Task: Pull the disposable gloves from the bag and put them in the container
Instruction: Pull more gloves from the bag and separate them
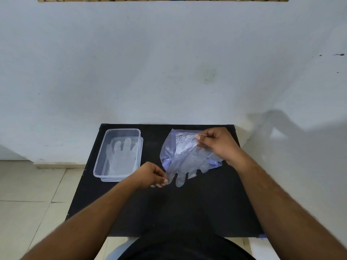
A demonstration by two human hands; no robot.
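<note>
One glove (121, 156) lies in the container (97, 162); both hands' fingers (163, 182) pinch the bag (180, 147).

We see soft, even daylight over a pale wall (169, 62) — bright but not harsh, with a cool bluish cast. A broad, blurred shadow (277, 126) falls on the wall at about three o'clock, so we judge the light comes from behind and from the left. The black table (187, 207) swallows detail and shows only a faint sheen. The clear container (117, 154) at nine o'clock carries thin bright glints along its rim. Wide-angle distortion bends the wall's top edge and stretches the forearms toward five and seven o'clock — there the edges go slightly soft. The centre is sharp.
</note>
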